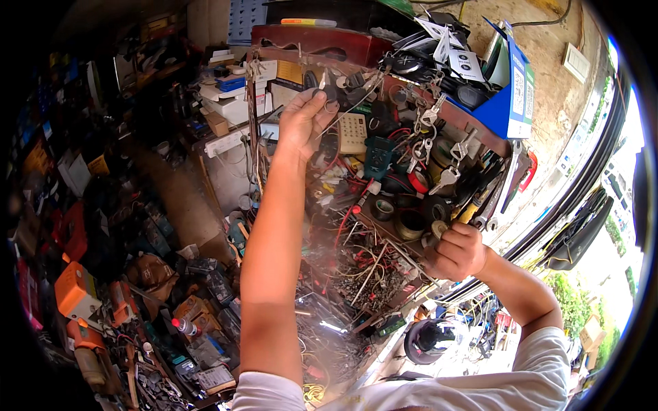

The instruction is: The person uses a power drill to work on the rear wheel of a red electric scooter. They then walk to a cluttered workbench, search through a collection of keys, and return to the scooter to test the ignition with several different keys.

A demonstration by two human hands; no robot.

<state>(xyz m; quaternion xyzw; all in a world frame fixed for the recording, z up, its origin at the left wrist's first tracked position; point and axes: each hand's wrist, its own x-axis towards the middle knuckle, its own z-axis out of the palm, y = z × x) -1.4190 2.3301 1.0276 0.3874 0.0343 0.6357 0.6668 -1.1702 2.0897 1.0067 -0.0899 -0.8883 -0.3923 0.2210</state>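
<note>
My left hand (303,125) is raised to the row of hanging keys at the top middle. Its thumb and fingers are pinched by a dark-headed key (330,92) with a metal ring below. Dark key fobs (354,81) hang just to the right. Lower right, my right hand (456,253) is curled closed, and a small round brass-coloured piece (439,229) shows at its thumb side; what else lies inside the fist is hidden. Silver keys (447,178) dangle in bunches above that hand.
A beige calculator (352,133) and a teal multimeter (378,157) stand behind the hanging keys. Tape rolls (410,223) lie left of my right hand, with wrenches (488,212) beyond it. A blue box (515,89) stands upper right. Tools and orange machines (75,291) crowd the left.
</note>
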